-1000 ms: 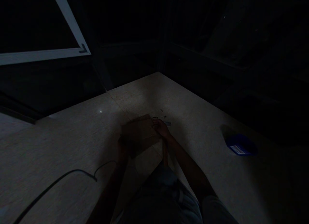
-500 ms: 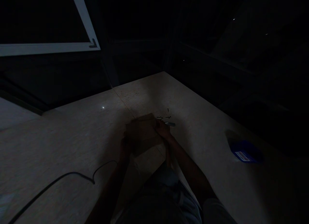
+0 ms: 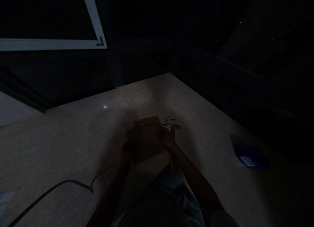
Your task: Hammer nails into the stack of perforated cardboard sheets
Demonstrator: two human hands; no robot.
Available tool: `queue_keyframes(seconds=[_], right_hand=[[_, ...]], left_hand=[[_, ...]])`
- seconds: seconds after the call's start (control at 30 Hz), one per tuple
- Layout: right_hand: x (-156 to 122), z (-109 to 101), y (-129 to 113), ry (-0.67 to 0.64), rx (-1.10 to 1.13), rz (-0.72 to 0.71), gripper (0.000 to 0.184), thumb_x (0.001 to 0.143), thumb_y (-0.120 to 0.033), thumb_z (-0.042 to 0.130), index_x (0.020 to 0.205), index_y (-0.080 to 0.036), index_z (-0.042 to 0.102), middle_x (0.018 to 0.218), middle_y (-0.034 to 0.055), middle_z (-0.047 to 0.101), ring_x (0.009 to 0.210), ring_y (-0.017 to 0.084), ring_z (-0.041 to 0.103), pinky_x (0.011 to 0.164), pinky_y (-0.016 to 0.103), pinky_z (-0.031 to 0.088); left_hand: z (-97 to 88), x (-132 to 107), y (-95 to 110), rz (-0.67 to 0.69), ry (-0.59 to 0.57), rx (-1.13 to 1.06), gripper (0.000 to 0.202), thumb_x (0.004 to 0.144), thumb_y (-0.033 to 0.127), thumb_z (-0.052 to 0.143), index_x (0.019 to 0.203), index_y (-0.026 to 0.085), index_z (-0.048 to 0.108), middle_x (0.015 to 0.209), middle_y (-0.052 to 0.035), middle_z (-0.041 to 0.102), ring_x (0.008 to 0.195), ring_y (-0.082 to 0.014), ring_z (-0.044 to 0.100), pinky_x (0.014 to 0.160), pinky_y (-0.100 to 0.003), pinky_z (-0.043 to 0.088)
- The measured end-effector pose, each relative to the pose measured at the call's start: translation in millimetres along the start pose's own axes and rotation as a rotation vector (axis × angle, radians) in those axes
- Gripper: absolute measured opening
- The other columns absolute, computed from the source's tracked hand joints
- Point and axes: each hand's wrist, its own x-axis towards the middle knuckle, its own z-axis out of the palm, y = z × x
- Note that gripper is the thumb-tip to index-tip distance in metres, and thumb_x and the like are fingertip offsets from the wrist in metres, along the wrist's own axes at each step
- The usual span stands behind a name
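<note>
In the dim light a flat brown piece (image 3: 148, 142), like cardboard or thin board, lies between my hands, its far-left edge uneven. My left hand (image 3: 127, 150) is at its left edge, fingers curled there and mostly lost in shadow. At the right edge, my right hand (image 3: 166, 136) grips the piece with its fingers closed. Just beyond that hand a hammer (image 3: 174, 126) lies on the floor, its metal head showing and its handle partly hidden by my forearm. Several small dark nails (image 3: 169, 119) are scattered past the hammer head.
A blue plastic container (image 3: 252, 156) with a white label stands on the floor at the right. A dark cable (image 3: 66, 181) runs from the lower left toward my left arm. Dark framed panels (image 3: 144, 67) border the floor's far corner, with a pale frame (image 3: 54, 44) at upper left.
The brown piece now lies more open to view, and more of the hammer head shows beside my right hand. My view has shifted slightly. Both hands stay at the piece's edges.
</note>
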Motion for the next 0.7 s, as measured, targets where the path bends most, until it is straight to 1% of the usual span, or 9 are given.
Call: queue_keyframes(seconds=[0.1, 0.2, 0.27, 0.37, 0.47, 0.57, 0.63, 0.7], right_hand=[[-12, 1, 5, 0.001, 0.064, 0.008, 0.048, 0.078, -0.023, 0.063, 0.126, -0.021, 0.060, 0.119, 0.0093, 0.071, 0.111, 0.026, 0.066, 0.098, 0.044, 0.048], [-17, 1, 10, 0.003, 0.099, 0.021, 0.046, 0.081, -0.026, 0.059, 0.127, -0.020, 0.060, 0.120, 0.0106, 0.070, 0.110, 0.023, 0.066, 0.097, 0.041, 0.049], [-17, 1, 11, 0.003, 0.095, 0.027, 0.044, 0.082, -0.028, 0.059, 0.126, -0.019, 0.061, 0.121, 0.0116, 0.069, 0.111, 0.024, 0.065, 0.098, 0.041, 0.048], [-13, 0, 9, -0.003, 0.058, 0.040, 0.043, 0.080, -0.029, 0.065, 0.121, -0.018, 0.064, 0.118, 0.0125, 0.070, 0.110, 0.026, 0.065, 0.096, 0.041, 0.048], [-6, 1, 2, -0.030, -0.006, 0.058, 0.037, 0.075, -0.026, 0.072, 0.111, -0.019, 0.070, 0.106, 0.0115, 0.073, 0.100, 0.027, 0.067, 0.090, 0.040, 0.049], [2, 2, -4, -0.064, -0.052, 0.071, 0.030, 0.070, -0.020, 0.074, 0.100, -0.021, 0.074, 0.098, 0.0091, 0.075, 0.091, 0.025, 0.067, 0.084, 0.036, 0.050], [6, 3, -5, -0.072, -0.060, 0.081, 0.026, 0.070, -0.018, 0.073, 0.096, -0.021, 0.074, 0.095, 0.0077, 0.075, 0.088, 0.024, 0.068, 0.082, 0.034, 0.050], [10, 2, -3, -0.070, -0.056, 0.094, 0.026, 0.070, -0.016, 0.071, 0.095, -0.021, 0.075, 0.094, 0.0067, 0.075, 0.086, 0.024, 0.068, 0.080, 0.034, 0.050]], left_hand=[[-10.7, -15, 5, -0.070, 0.076, 0.003, 0.039, 0.048, 0.040, 0.075, 0.076, 0.016, 0.063, 0.071, -0.0027, 0.066, 0.066, -0.0185, 0.061, 0.056, -0.027, 0.048], [-30.7, -35, 8, -0.165, 0.189, -0.038, 0.044, 0.050, 0.041, 0.073, 0.086, 0.018, 0.060, 0.071, -0.0004, 0.064, 0.062, -0.0170, 0.060, 0.052, -0.026, 0.046], [-46.4, -49, 9, -0.159, 0.274, -0.074, 0.049, 0.053, 0.041, 0.074, 0.094, 0.021, 0.058, 0.076, 0.0003, 0.065, 0.064, -0.0167, 0.061, 0.054, -0.026, 0.047], [-66.0, -63, 11, -0.117, 0.388, -0.097, 0.046, 0.057, 0.038, 0.074, 0.096, 0.022, 0.056, 0.079, 0.0016, 0.064, 0.066, -0.0149, 0.059, 0.056, -0.025, 0.047], [-75.2, -66, 15, -0.117, 0.522, -0.098, 0.039, 0.060, 0.035, 0.071, 0.093, 0.022, 0.055, 0.075, 0.0031, 0.059, 0.063, -0.0135, 0.055, 0.056, -0.025, 0.045], [-76.3, -61, 20, -0.100, 0.631, -0.094, 0.037, 0.060, 0.032, 0.069, 0.091, 0.021, 0.054, 0.076, 0.0026, 0.057, 0.064, -0.0132, 0.051, 0.056, -0.027, 0.044], [-75.2, -56, 21, -0.051, 0.666, -0.115, 0.038, 0.059, 0.032, 0.069, 0.091, 0.021, 0.052, 0.077, 0.0029, 0.055, 0.065, -0.0126, 0.050, 0.057, -0.026, 0.043], [-73.7, -51, 22, 0.009, 0.669, -0.141, 0.038, 0.060, 0.033, 0.069, 0.090, 0.021, 0.051, 0.077, 0.0040, 0.052, 0.064, -0.0114, 0.047, 0.057, -0.026, 0.041]])
